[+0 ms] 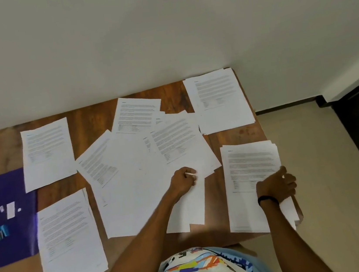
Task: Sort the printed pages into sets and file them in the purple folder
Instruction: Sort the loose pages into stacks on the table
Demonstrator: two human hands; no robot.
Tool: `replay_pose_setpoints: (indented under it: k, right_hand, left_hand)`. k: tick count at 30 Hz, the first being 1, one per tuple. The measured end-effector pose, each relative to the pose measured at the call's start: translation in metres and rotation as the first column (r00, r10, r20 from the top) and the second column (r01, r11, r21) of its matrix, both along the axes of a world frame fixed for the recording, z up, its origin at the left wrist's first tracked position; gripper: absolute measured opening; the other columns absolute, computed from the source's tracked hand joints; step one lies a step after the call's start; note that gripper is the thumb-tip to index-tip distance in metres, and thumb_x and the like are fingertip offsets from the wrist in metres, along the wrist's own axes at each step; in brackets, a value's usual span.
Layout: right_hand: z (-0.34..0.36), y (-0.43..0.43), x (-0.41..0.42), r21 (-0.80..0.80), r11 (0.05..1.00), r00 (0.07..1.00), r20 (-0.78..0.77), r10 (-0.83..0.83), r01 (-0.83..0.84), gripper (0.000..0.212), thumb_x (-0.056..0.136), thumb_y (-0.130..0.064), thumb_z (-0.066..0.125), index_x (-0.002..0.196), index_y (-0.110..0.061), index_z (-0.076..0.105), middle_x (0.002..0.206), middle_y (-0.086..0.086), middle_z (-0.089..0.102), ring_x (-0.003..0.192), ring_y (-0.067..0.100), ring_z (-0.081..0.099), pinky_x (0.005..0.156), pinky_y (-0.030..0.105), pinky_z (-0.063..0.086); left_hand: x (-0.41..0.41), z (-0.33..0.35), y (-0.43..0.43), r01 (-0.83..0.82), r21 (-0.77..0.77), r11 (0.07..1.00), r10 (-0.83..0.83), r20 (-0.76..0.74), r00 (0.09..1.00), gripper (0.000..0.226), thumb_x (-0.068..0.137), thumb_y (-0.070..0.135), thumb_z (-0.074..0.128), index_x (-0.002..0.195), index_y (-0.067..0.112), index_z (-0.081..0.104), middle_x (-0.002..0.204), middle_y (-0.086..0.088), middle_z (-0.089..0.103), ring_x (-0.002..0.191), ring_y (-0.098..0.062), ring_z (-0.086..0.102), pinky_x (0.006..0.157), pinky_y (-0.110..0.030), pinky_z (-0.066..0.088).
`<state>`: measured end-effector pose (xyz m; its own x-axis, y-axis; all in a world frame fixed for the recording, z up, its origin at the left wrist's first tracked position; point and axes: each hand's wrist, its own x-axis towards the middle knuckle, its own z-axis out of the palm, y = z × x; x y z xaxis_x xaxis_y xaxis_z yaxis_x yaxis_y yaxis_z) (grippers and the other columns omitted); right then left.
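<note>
**Peel one page, keep the right-hand set pinned**

The purple folder lies flat at the left end of the table, well to the left of both sets of fingers. Its right edge seems tucked under the far-left stack and the near-left stack. Both stacks are untouched, and I judge that filing has not begun.

In the middle lies the unsorted heap, its sheets fanned over one another at odd angles. The left hand rests on it with its fingers curled. Thumb and forefinger pinch what looks like the edge of a loose sheet; I cannot tell whether they hold one sheet or several.

The step in hand seems to be drawing that page out to match it to a set. To do it well:
- Pinch only the top layer.
- Slide it towards the body before lifting, so the sheets under the knuckles do not drag along.
- Read its heading before choosing a pile.

Beyond and to the right of those fingers sits the far-right stack. Nearer, the right hand grips the near-right stack, fingers curled round its outer edge and thumb on top. That stack is splayed along its right side and seems to reach the table's near edge. Square it under the fingertips before adding a page, or it could slide off.
</note>
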<state>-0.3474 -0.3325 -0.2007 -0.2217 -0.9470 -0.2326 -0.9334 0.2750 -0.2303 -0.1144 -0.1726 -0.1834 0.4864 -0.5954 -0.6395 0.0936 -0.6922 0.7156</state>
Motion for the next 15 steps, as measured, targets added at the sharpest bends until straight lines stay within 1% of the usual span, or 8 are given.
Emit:
replay_pose_setpoints:
  k: [2,4,6,8,10,11,13,15]
  right_hand:
    - [0.003,0.012,0.030,-0.083,0.988,0.982,0.125,0.140,-0.130,0.059,0.076,-0.002,0.071,0.130,-0.006,0.048,0.125,0.028,0.051,0.111,0.048,0.051,0.096,0.056,0.044]
    - [0.004,0.025,0.068,-0.045,0.958,0.918,0.274,0.286,-0.284,0.040,0.084,-0.003,0.068,0.122,-0.006,0.057,0.118,0.024,0.058,0.110,0.041,0.056,0.094,0.048,0.048]
    - [0.000,0.038,0.109,0.029,0.897,0.832,0.389,0.396,-0.441,0.026,0.091,-0.004,0.060,0.116,-0.006,0.063,0.113,0.020,0.064,0.107,0.036,0.061,0.092,0.038,0.049]
    - [-0.001,0.051,0.150,0.096,0.822,0.755,0.466,0.461,-0.561,0.025,0.094,-0.005,0.055,0.118,-0.007,0.064,0.113,0.016,0.067,0.107,0.032,0.063,0.093,0.035,0.049]
    - [0.000,0.061,0.190,0.126,0.751,0.697,0.495,0.519,-0.648,0.027,0.095,-0.008,0.053,0.120,-0.007,0.064,0.115,0.015,0.068,0.109,0.030,0.063,0.094,0.034,0.049]
    - [0.001,0.064,0.210,0.127,0.726,0.676,0.500,0.542,-0.676,0.028,0.096,-0.008,0.052,0.120,-0.006,0.064,0.116,0.015,0.068,0.110,0.031,0.062,0.094,0.033,0.048]
    - [0.001,0.066,0.247,0.137,0.686,0.647,0.503,0.573,-0.714,0.030,0.096,-0.010,0.052,0.123,-0.005,0.063,0.119,0.016,0.068,0.113,0.032,0.061,0.095,0.033,0.048]
    - [0.001,0.063,0.281,0.149,0.652,0.631,0.481,0.609,-0.743,0.036,0.096,-0.014,0.055,0.131,-0.006,0.058,0.128,0.017,0.063,0.121,0.033,0.057,0.102,0.036,0.045]
  left_hand:
    - [0.014,0.003,0.006,-0.044,0.003,0.999,0.044,0.028,0.999,0.015,0.091,0.012,0.064,0.101,0.022,0.070,0.108,0.002,0.070,0.093,-0.017,0.069,0.093,-0.039,0.057]
    - [0.030,0.008,0.014,-0.088,0.006,0.996,0.087,0.076,0.993,0.017,0.092,0.012,0.063,0.102,0.024,0.069,0.110,0.003,0.070,0.099,-0.017,0.066,0.094,-0.034,0.054]
    - [0.047,0.012,0.022,-0.139,0.016,0.990,0.136,0.124,0.983,0.018,0.093,0.013,0.060,0.106,0.022,0.068,0.106,0.004,0.069,0.097,-0.016,0.065,0.089,-0.028,0.051]
    - [0.065,0.013,0.031,-0.172,0.021,0.985,0.166,0.180,0.970,0.020,0.094,0.012,0.057,0.109,0.019,0.067,0.103,0.005,0.068,0.095,-0.016,0.064,0.083,-0.024,0.047]
    - [0.083,0.012,0.040,-0.184,0.023,0.983,0.173,0.232,0.957,0.020,0.093,0.011,0.059,0.111,0.017,0.066,0.104,0.001,0.068,0.097,-0.020,0.064,0.082,-0.023,0.045]
    - [0.093,0.011,0.045,-0.182,0.026,0.983,0.169,0.258,0.951,0.021,0.092,0.011,0.062,0.113,0.016,0.065,0.107,-0.002,0.068,0.100,-0.022,0.064,0.084,-0.024,0.045]
    - [0.113,0.006,0.053,-0.168,0.049,0.985,0.143,0.319,0.937,0.031,0.090,0.014,0.068,0.121,0.014,0.063,0.120,-0.008,0.065,0.111,-0.025,0.060,0.096,-0.028,0.045]
    - [0.132,-0.002,0.061,-0.159,0.104,0.982,0.110,0.376,0.920,0.043,0.090,0.021,0.070,0.131,0.015,0.059,0.133,-0.009,0.060,0.124,-0.028,0.053,0.108,-0.035,0.038]
